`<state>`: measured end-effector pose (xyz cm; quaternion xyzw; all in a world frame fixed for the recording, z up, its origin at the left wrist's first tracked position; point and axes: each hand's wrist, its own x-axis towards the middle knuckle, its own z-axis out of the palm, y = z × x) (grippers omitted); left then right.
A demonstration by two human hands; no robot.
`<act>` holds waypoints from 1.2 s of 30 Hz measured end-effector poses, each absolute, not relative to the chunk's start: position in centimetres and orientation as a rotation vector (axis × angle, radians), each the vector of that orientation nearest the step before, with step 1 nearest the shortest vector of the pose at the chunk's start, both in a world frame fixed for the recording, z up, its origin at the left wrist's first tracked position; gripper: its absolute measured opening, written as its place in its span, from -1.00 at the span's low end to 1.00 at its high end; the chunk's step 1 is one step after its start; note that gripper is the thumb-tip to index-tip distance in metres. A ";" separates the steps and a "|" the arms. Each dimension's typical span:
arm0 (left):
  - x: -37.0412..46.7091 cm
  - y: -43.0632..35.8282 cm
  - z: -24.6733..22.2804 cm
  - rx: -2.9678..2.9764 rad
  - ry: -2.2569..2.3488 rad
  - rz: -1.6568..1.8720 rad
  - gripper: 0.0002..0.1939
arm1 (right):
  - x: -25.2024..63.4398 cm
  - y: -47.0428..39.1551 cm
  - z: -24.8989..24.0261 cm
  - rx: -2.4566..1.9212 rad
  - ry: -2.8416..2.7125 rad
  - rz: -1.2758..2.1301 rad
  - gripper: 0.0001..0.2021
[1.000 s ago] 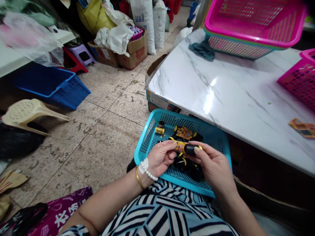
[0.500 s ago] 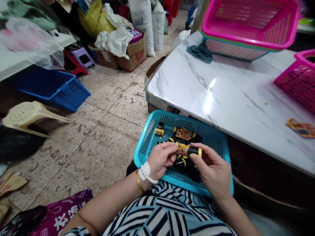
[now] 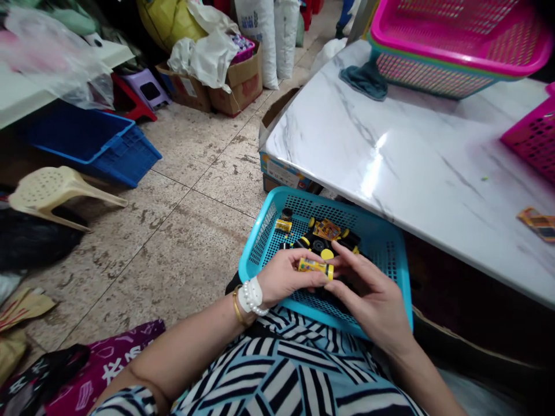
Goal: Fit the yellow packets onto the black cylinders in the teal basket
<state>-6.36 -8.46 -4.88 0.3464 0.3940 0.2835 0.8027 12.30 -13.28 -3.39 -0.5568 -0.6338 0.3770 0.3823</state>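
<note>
Over the blue basket on my lap, my left hand holds a small tube with a yellow printed wrap between thumb and fingers. My right hand pinches the tube's yellow-capped right end with its fingertips. Below, the basket holds several black tubes with yellow caps, a yellow-wrapped tube at its left side and orange printed stickers or cards on top of the pile. The palms hide part of the basket's contents.
A white marbled table stands at the right, bearing pink baskets, a dark cloth and orange cards. Left on the floor are a blue crate and a beige stool.
The printed wrap now covers most of the tube, where its black body showed before. My left fingers have moved along it to the right, and my right hand is at its capped end.
</note>
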 end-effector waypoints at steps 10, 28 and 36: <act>-5.8 -7.3 -4.7 0.763 0.748 0.623 -0.58 | 12.5 -12.6 -3.4 -1.332 -1.645 0.640 -0.67; -5.7 -7.7 -4.6 1.270 0.933 0.765 -0.74 | 10.9 -13.0 -5.8 -1.434 -1.226 0.922 -0.82; -6.3 -8.4 -5.7 1.224 0.932 0.646 -0.71 | 11.1 -13.3 -6.1 -1.388 -1.410 0.777 -0.80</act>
